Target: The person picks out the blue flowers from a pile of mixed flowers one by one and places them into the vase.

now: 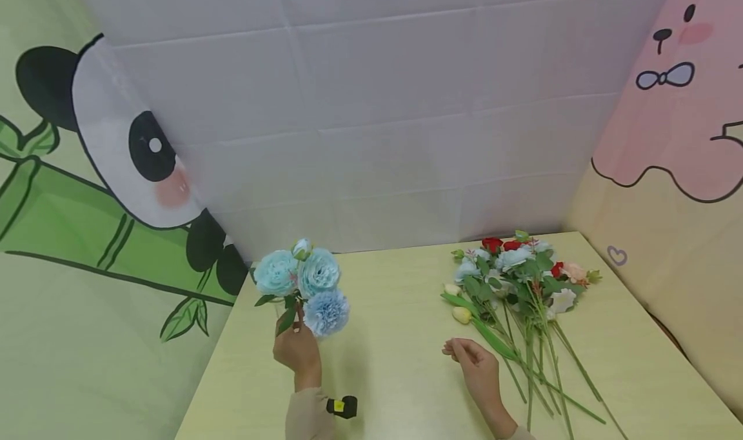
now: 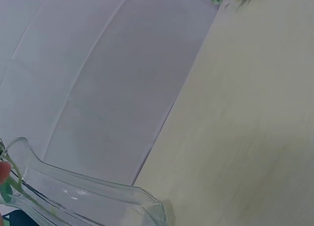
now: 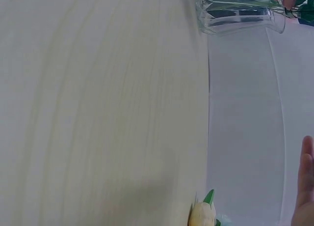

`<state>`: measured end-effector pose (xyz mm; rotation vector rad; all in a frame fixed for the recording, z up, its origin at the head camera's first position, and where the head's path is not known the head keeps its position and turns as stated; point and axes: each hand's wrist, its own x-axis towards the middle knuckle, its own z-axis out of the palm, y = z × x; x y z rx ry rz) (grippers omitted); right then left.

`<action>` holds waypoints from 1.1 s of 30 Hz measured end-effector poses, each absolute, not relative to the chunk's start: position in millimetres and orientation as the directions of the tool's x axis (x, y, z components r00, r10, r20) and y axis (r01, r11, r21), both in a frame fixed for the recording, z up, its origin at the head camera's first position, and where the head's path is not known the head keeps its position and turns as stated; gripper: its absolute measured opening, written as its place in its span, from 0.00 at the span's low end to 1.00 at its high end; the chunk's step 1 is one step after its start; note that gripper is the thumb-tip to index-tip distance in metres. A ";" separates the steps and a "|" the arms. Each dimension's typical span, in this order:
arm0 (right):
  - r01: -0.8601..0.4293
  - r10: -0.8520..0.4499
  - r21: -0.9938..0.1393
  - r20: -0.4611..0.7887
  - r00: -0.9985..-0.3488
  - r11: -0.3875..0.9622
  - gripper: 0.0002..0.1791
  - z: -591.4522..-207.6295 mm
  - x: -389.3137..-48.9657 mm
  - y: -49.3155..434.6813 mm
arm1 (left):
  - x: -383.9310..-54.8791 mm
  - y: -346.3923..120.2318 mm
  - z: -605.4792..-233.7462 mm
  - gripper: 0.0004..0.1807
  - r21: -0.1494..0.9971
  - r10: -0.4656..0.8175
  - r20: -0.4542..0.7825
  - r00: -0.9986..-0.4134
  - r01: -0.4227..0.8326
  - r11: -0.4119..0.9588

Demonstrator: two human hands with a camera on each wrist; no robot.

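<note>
My left hand [image 1: 297, 350] is at the stems just under a cluster of light blue flowers [image 1: 321, 272], its fingers pinching at the mouth of a clear glass vase [image 3: 235, 14]. Stems run down inside the glass in the left wrist view, where a fingertip [image 2: 4, 171] shows at the rim. Most of the vase is hidden behind the hand in the head view. My right hand [image 1: 478, 369] hovers over the table with loosely bent fingers and nothing in them. Closest to it are a yellow tulip [image 1: 462, 315] and its long green leaf.
A pile of artificial flowers [image 1: 516, 272], red, pale blue, white and peach, lies on the right of the table [image 1: 400, 285], stems toward the front. A white cloth [image 1: 377, 137] hangs behind. Printed panda and pink animal curtains flank both sides.
</note>
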<state>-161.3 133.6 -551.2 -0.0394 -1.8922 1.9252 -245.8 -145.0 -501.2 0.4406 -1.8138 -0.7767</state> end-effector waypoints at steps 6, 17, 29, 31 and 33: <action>-0.216 0.323 -0.976 0.217 -0.921 0.040 0.13 -552.3 -162.7 134.5 | -243.1 -143.9 -508.6 0.07 0.675 -0.591 0.704 -0.394 0.112 0.730; -0.120 0.341 -0.993 0.115 -0.933 0.006 0.11 -538.9 -158.8 136.7 | -233.4 -132.4 -510.5 0.07 0.653 -0.545 0.730 -0.413 0.185 0.735; -0.149 0.356 -0.989 0.139 -0.924 0.000 0.11 -536.7 -158.8 140.2 | -231.9 -123.1 -507.8 0.04 0.359 -0.330 0.895 -0.301 0.045 0.932; -0.210 0.349 -0.978 0.200 -0.916 0.008 0.11 -541.5 -160.3 142.0 | -231.1 -121.0 -508.9 0.04 0.394 -0.351 0.883 -0.311 0.089 0.915; -0.241 0.347 -0.970 0.232 -0.909 0.017 0.12 -548.9 -163.1 144.4 | -229.7 -118.1 -511.1 0.05 0.431 -0.371 0.868 -0.331 0.131 0.893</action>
